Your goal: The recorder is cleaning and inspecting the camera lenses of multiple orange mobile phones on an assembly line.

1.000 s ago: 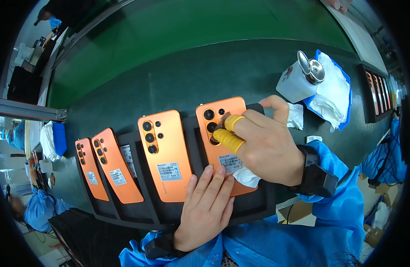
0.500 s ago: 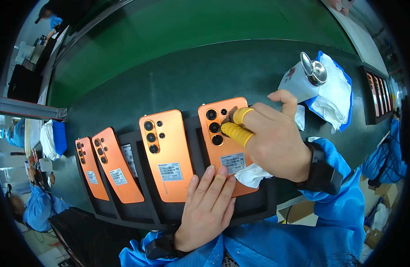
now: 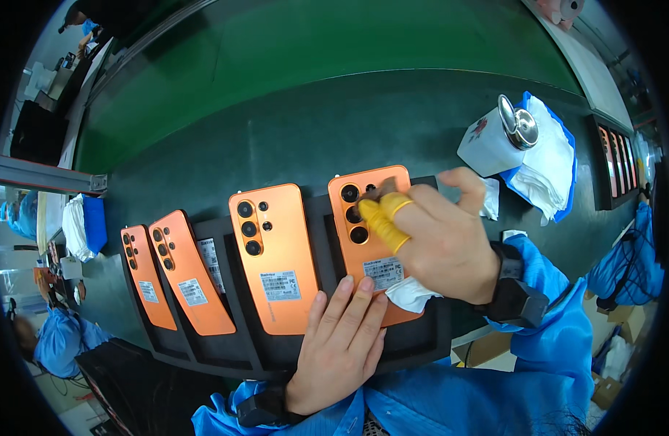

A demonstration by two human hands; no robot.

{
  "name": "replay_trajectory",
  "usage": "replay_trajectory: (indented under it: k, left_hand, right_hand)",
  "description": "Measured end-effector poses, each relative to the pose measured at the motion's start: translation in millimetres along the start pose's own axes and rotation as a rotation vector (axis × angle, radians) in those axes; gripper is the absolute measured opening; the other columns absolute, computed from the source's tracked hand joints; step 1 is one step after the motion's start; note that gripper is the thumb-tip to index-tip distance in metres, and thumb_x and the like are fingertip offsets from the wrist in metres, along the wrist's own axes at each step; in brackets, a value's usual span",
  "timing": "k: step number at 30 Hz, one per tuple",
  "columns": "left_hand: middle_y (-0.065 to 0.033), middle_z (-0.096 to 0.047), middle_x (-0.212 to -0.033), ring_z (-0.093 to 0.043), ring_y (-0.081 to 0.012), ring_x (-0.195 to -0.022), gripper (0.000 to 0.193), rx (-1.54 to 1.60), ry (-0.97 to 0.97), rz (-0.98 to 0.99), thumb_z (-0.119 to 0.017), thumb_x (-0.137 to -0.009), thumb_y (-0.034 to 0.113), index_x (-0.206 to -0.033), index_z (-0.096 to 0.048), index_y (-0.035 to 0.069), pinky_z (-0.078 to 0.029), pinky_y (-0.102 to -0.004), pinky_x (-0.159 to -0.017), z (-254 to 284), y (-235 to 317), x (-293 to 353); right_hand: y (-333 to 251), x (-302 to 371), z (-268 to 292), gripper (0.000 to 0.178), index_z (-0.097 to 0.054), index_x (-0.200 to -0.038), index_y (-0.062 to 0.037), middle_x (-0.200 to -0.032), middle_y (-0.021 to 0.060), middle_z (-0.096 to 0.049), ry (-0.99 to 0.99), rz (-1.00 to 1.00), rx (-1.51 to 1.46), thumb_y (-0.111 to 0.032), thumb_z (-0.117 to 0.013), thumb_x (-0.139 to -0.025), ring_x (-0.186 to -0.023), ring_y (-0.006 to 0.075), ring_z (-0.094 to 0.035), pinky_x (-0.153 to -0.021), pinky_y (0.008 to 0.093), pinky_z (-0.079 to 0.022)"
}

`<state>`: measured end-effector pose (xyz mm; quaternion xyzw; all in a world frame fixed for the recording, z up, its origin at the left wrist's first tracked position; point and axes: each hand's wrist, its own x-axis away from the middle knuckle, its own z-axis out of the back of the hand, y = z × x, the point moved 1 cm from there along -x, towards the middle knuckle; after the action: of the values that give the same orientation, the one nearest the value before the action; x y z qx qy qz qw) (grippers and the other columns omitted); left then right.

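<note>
An orange phone [image 3: 343, 245] lies back up at the right end of a black tray [image 3: 426, 341]. My left hand [image 3: 340, 349] rests on its lower part, fingers stretched out flat. Yellow finger covers are on two fingers of my right hand [image 3: 443, 236]. Those fingers pinch a small brown, cloth-like piece [image 3: 382, 190] against the phone's camera lenses; its exact kind is unclear. A white cloth [image 3: 413, 295] hangs from under the same hand, across the phone's lower right side. Left of this phone lies a second orange phone [image 3: 280, 240], also back up.
Two more orange phones [image 3: 191, 269] lean in the tray's left slots. Beyond my right hand stand a white dispenser bottle [image 3: 490, 142] with a metal top and a blue bin [image 3: 565, 209] of white cloths. Another tray of phones [image 3: 603, 174] is at far right.
My right hand has shifted slightly, with the brown piece still at the lenses. The left hand stays on the phone. The whole view has moved a little.
</note>
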<state>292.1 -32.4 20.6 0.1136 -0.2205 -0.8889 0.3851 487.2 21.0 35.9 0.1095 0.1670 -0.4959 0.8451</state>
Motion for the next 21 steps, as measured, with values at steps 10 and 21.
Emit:
replay_trajectory:
  k: [10, 21]
  left_hand:
    - [-0.0148, -0.049, -0.139, -0.039, -0.0325, -0.135, 0.049, -0.007, 0.001, -0.013, -0.069, -0.078, 0.016, -0.125, -0.059, 0.006, -0.026, -0.0499, -0.111, 0.3, -0.4, -1.2]
    - [-0.0157, -0.05, -0.138, -0.039, -0.0337, -0.135, 0.048, 0.019, 0.035, -0.005, -0.069, -0.078, 0.014, -0.125, -0.058, 0.005, -0.027, -0.0508, -0.11, -0.7, -0.7, 1.7]
  right_hand:
    - [6.3, -12.6, -1.0, 0.025, -0.073, -0.095, -0.0064, -0.097, -0.0006, -0.061, 0.055, -0.075, -0.087, -0.008, -0.065, -0.071, -0.083, 0.0134, -0.056, -0.092, 0.0438, -0.028]
    - [17.7, 15.3, 20.1, 0.019, -0.073, -0.089, -0.0054, -0.086, 0.0023, -0.058, 0.072, -0.357, 0.089, -0.002, -0.064, -0.072, -0.08, 0.0182, -0.057, -0.089, 0.0414, -0.031]
